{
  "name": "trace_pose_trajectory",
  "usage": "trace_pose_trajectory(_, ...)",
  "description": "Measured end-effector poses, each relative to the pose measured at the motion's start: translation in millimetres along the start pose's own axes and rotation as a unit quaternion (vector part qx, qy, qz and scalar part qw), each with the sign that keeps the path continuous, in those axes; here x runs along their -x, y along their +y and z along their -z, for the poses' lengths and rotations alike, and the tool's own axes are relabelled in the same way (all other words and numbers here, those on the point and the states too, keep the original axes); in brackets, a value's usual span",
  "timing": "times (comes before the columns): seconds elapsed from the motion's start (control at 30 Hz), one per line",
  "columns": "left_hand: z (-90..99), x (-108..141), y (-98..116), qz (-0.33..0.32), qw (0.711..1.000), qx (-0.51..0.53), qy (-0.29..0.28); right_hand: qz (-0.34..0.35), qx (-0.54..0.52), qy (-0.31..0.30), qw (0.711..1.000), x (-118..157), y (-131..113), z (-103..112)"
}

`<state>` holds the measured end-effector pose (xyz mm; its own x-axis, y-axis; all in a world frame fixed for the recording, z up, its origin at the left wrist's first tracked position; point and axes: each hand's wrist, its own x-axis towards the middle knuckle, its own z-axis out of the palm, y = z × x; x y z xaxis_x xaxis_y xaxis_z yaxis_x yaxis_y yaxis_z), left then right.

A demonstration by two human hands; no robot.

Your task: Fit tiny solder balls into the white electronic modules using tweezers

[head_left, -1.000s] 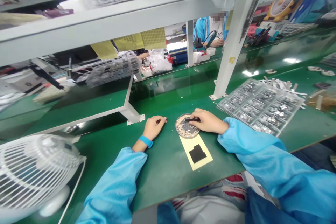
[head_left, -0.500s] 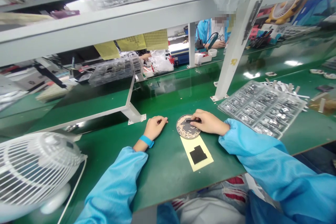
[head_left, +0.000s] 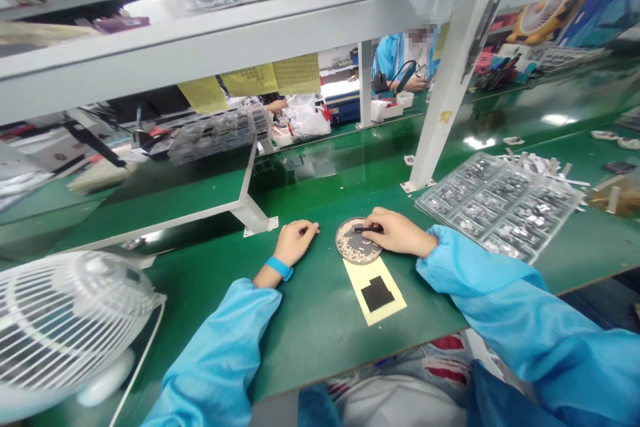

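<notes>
My right hand (head_left: pixel 397 231) pinches a slim black tool (head_left: pixel 369 229), whose exact kind I cannot make out. Its tip is over a round dish (head_left: pixel 344 255) strewn with tiny beige and dark grey pieces. Beneath the near edge of the dish lies a yellow paper slip (head_left: pixel 373 317) with a black notched patch (head_left: pixel 377 294) on it. To the left of the dish, my left hand (head_left: pixel 294 242) rests on the green tabletop with its fingers curled in, seemingly around nothing; a blue band circles that wrist.
A clear compartment tray (head_left: pixel 493 203) of small metallic parts lies to the right, beside white strips. A white fan (head_left: pixel 75 327) stands at the left. Shelf legs (head_left: pixel 433 127) rise from the table, and a low green shelf (head_left: pixel 165 193) sits left. A co-worker (head_left: pixel 407 63) sits across.
</notes>
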<state>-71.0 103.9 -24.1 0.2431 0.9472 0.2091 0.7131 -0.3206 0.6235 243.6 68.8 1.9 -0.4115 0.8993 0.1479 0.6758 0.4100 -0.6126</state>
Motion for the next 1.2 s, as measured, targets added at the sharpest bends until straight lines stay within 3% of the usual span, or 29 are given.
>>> trace_pose_trajectory(1.2, 1.0, 0.8, 1.8, 0.004, 1.0, -0.007, -0.003, -0.003, 0.006, -0.004, 1.0, -0.3, -2.0, 1.0)
